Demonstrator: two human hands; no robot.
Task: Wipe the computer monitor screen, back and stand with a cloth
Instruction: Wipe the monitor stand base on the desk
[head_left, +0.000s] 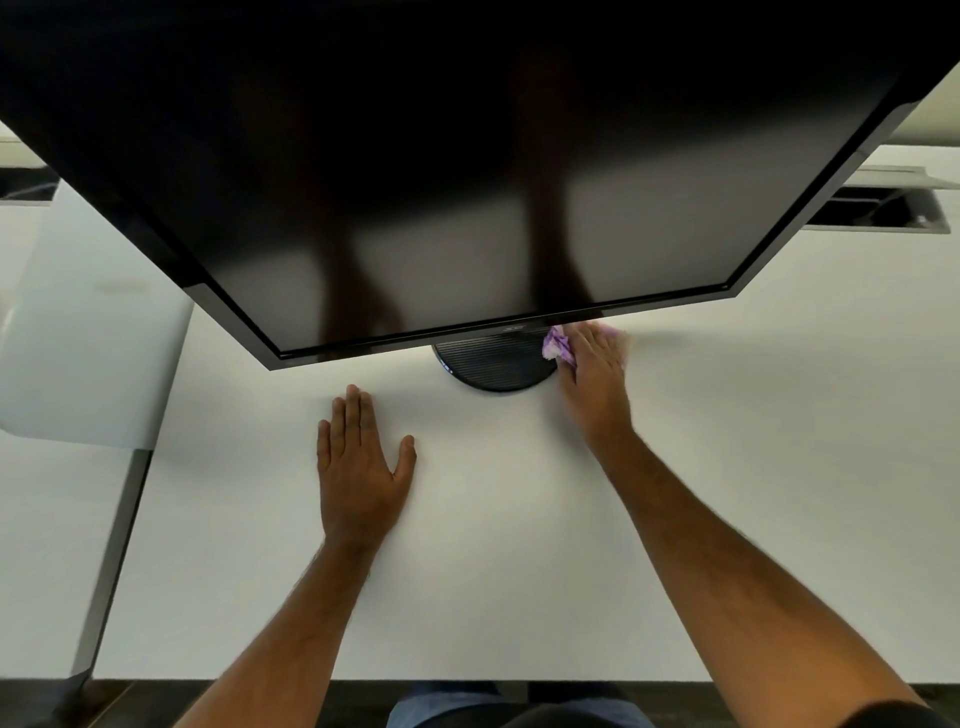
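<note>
Where it shows, purple cloth (557, 347), seemingly crumpled.

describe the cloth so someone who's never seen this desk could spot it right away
Start at the big black monitor on the white desk and drop to its round ribbed stand base under the lower edge. At the base's right side the right hand presses on the cloth, a small crumpled wad. It is the only purple thing among black and white surfaces.
</note>
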